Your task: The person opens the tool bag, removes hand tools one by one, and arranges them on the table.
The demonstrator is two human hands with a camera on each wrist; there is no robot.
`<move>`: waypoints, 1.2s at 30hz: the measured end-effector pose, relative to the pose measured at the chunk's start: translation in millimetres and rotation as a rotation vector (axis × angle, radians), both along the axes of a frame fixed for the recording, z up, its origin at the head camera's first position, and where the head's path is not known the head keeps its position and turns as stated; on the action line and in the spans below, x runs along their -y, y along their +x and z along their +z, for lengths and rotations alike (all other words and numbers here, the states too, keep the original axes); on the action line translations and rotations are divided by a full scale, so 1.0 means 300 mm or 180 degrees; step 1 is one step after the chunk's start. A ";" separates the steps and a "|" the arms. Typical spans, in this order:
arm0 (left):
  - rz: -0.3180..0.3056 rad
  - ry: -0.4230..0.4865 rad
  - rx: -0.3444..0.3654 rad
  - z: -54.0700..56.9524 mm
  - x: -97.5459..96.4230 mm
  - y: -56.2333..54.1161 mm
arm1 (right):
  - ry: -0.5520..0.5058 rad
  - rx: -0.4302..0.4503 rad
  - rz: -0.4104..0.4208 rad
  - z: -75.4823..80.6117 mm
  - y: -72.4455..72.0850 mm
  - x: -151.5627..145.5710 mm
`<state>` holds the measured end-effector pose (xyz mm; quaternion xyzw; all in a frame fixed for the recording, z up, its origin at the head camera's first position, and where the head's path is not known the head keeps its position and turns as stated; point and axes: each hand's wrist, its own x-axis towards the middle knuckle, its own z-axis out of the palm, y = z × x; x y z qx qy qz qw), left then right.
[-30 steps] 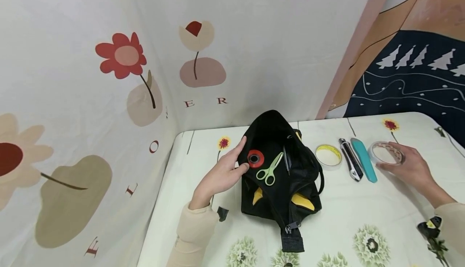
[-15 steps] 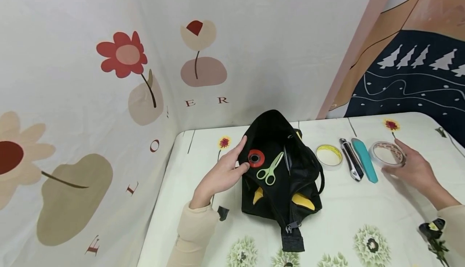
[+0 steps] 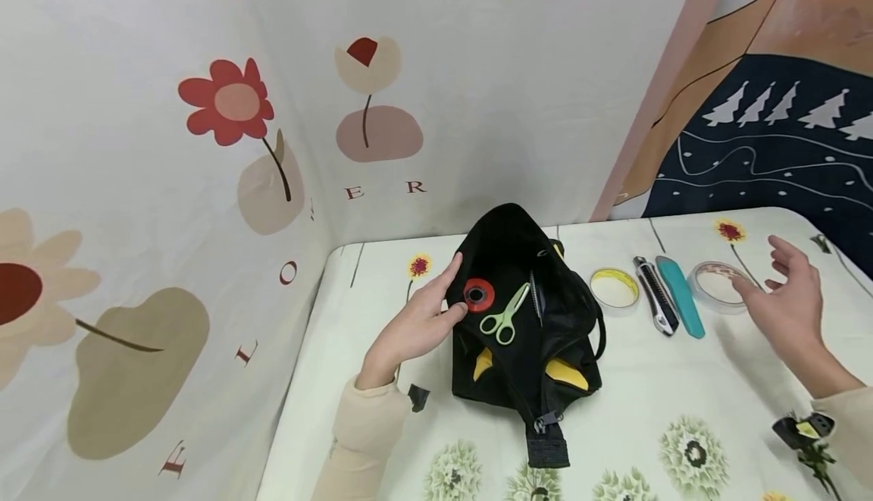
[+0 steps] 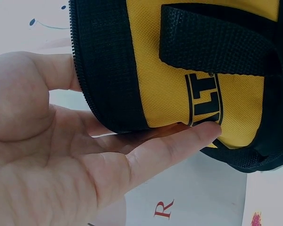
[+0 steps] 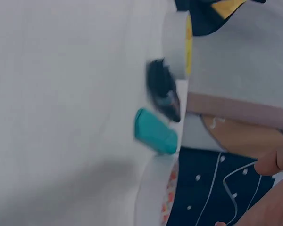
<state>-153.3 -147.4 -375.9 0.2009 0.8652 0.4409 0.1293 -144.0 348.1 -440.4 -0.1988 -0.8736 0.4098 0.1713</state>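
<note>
My left hand holds the left edge of the open black-and-yellow tool bag, thumb at the rim. In the left wrist view its fingers lie along the bag's yellow outer side, below a black strap. Inside the bag are green-handled scissors and a red round roll with a dark centre. My right hand is raised beside a roll of clear tape, holding nothing, its fingers relaxed. The tape lies flat on the table.
Left of the clear tape lie a teal utility knife and a black-and-silver utility knife. A second tape roll with a yellow inner ring sits nearer the bag. Printed cloth walls stand behind the flower-patterned table.
My right hand has let go of the clear tape roll and lifted away up and to the right. My left hand stays on the bag's edge.
</note>
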 end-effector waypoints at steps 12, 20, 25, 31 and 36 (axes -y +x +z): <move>0.0008 -0.0042 -0.0020 -0.006 -0.003 -0.002 | -0.0482 -0.0854 0.0429 0.096 0.033 0.186; 0.0023 -0.0037 -0.0023 -0.005 -0.005 -0.004 | -0.0677 -0.1094 0.1072 0.156 0.036 0.323; 0.0015 -0.0040 -0.0022 -0.005 -0.006 -0.005 | -0.0764 -0.1230 0.1404 0.183 0.037 0.409; 0.0022 -0.0044 -0.0021 -0.005 -0.007 -0.003 | -0.0993 -0.1351 0.1772 0.219 0.038 0.510; 0.0033 -0.0045 -0.0038 -0.002 -0.009 -0.002 | -0.1204 -0.1414 0.2023 0.236 0.032 0.587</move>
